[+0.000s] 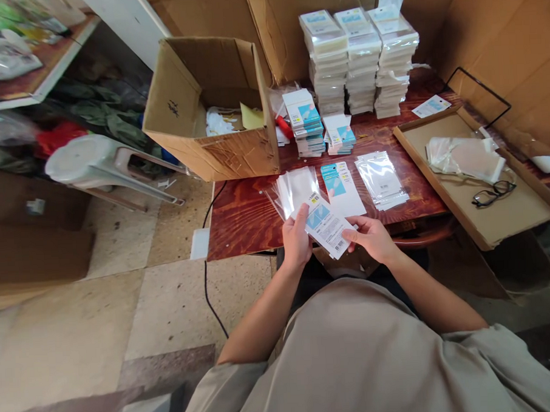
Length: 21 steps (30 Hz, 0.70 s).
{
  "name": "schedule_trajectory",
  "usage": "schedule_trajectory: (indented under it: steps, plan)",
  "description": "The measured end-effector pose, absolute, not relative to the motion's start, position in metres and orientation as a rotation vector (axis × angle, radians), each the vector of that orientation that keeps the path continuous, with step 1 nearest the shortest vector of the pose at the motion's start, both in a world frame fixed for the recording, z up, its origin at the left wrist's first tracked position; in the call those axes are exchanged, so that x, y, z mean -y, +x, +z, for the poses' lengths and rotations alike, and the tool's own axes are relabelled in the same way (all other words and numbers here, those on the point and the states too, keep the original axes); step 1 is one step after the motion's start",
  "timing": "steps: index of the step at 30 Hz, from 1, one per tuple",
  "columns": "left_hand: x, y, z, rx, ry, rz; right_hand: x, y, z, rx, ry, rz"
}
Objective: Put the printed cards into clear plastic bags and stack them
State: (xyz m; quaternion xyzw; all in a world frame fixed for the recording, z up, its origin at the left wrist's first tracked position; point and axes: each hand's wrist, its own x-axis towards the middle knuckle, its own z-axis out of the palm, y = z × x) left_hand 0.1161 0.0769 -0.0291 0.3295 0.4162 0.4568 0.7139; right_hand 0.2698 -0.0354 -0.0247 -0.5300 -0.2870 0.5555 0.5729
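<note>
From where I stand I count two hands (297, 235) and, between them, one printed card (327, 229) showing on top; I can't tell whether others lie under it. On the one red-brown table (248, 222) there are three tall stacks (360, 62), two shorter stacks (304, 123) and three low, spread piles: one of clear bags (295, 187), one of blue-and-white cards (346, 191), one of clear packets (382, 180). The pieces within each are too tight to number. I also see one loose card (431, 106), one open box (218, 154) with one yellow sheet (251, 117) inside, one shallow tray (528, 210), one pair of glasses (495, 191) and one pale stool (81, 157).
</note>
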Motion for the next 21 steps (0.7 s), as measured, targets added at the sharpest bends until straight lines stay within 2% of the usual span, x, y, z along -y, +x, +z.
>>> schedule_trajectory:
  steps: [3, 7, 13, 18, 21]
  plan:
    - [-0.081, 0.117, -0.026, -0.93, 0.715, 1.177, 0.04, 0.262, -0.021, 0.643, -1.251, 1.34]
    - [-0.078, 0.122, -0.026, -0.988, 0.708, 1.172, 0.044, 0.253, -0.02, 0.646, -1.207, 1.397]
    - [-0.075, 0.131, -0.04, -0.939, 0.782, 1.116, 0.042, 0.248, -0.025, 0.458, -1.39, 1.172]
    - [-0.096, 0.146, -0.045, -0.864, 0.777, 1.085, 0.029, 0.258, -0.025, 0.514, -1.387, 1.179]
    - [-0.103, 0.158, -0.042, -0.819, 0.798, 1.036, 0.013, 0.267, -0.026, 0.51, -1.473, 1.0]
